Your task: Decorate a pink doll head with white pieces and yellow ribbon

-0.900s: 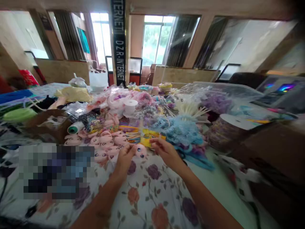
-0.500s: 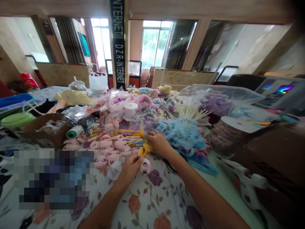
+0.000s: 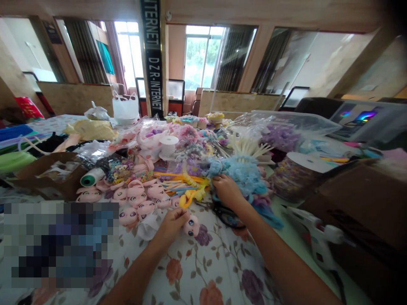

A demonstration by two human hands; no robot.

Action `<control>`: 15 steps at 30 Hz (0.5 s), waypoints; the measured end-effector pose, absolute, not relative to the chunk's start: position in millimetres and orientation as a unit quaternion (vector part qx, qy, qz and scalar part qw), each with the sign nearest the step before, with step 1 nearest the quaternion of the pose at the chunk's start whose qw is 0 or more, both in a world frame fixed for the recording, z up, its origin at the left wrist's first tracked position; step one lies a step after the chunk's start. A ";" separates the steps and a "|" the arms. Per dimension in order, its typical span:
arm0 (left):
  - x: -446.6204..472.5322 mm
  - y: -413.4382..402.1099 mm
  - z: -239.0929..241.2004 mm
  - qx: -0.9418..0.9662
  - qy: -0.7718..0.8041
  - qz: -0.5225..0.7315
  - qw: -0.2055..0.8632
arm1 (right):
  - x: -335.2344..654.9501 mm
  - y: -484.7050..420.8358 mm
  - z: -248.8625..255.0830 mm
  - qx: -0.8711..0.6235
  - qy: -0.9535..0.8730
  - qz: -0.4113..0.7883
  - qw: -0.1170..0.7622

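My left hand (image 3: pixel 175 220) is closed in a pinch at the upper edge of a pink doll head (image 3: pixel 191 226) with large painted eyes. Just above its fingertips lies a looped yellow ribbon (image 3: pixel 187 198), whose ruffled end reaches toward my right hand (image 3: pixel 227 189). The fingers of that hand are curled at the left edge of a light-blue ruffled bunch (image 3: pixel 237 171); what they hold is hidden. Black-handled scissors (image 3: pixel 227 216) lie below the right wrist. Several more pink doll heads (image 3: pixel 137 197) rest in rows left of the ribbon.
A white glue gun (image 3: pixel 318 231) lies at the right beside a brown cardboard box (image 3: pixel 346 199). Spools, including a white one (image 3: pixel 168 144), plastic bags and pale sticks (image 3: pixel 249 148) crowd the back. A thread cone (image 3: pixel 90 177) and an open carton (image 3: pixel 47 169) stand left on the floral cloth (image 3: pixel 190 271).
My right hand has moved right, away from the left, and more of the yellow ribbon shows between them. Scissors are now plainer to see. The whole view has shifted slightly.
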State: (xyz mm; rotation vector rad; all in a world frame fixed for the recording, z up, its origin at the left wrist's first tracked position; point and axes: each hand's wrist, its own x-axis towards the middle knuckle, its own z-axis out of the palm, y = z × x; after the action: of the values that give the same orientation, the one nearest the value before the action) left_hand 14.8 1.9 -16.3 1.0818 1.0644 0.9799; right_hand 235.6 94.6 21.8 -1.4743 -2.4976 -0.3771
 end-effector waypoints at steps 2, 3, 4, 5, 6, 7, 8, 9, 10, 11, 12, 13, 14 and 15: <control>14.8 2.3 -16.4 0.472 0.452 0.429 0.624 | 236.5 91.6 22.3 -0.503 -0.847 -0.128 0.115; 14.9 2.3 -16.1 0.471 0.449 0.429 0.626 | 235.4 88.4 23.5 -0.501 -0.848 -0.127 0.122; 14.9 2.2 -15.7 0.471 0.449 0.429 0.627 | 233.3 84.2 25.4 -0.499 -0.847 -0.128 0.130; 15.0 2.1 -15.5 0.471 0.451 0.429 0.626 | 230.0 79.2 28.0 -0.500 -0.845 -0.130 0.141; 15.1 2.0 -15.4 0.471 0.453 0.428 0.624 | 225.7 73.8 31.1 -0.501 -0.840 -0.136 0.156; 15.2 2.0 -15.8 0.471 0.455 0.429 0.622 | 220.5 68.5 34.2 -0.501 -0.834 -0.145 0.179; 15.4 2.2 -16.4 0.471 0.456 0.430 0.620 | 214.3 63.8 37.2 -0.496 -0.829 -0.154 0.207; 15.5 2.4 -17.4 0.472 0.455 0.432 0.620 | 207.4 60.3 39.4 -0.485 -0.826 -0.161 0.236; 15.7 2.8 -18.4 0.472 0.453 0.433 0.620 | 199.7 58.3 40.8 -0.469 -0.828 -0.161 0.260; 15.9 3.1 -19.2 0.473 0.451 0.433 0.621 | 191.7 58.1 41.0 -0.450 -0.836 -0.152 0.275; 16.0 3.4 -19.7 0.474 0.449 0.433 0.622 | 183.6 59.6 39.9 -0.431 -0.849 -0.134 0.274; 16.1 3.5 -19.5 0.474 0.448 0.433 0.622 | 175.9 62.6 37.6 -0.418 -0.863 -0.112 0.259; 16.2 3.3 -18.7 0.474 0.449 0.433 0.622 | 169.0 66.6 34.3 -0.410 -0.876 -0.090 0.238; 16.2 2.9 -17.3 0.474 0.451 0.433 0.621 | 163.3 71.0 30.2 -0.406 -0.885 -0.073 0.216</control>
State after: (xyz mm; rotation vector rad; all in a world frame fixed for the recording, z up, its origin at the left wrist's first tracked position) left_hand 16.2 2.9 -17.3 1.0890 1.0359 0.9952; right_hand 163.3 71.0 30.2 -1.1258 -2.4518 -0.2023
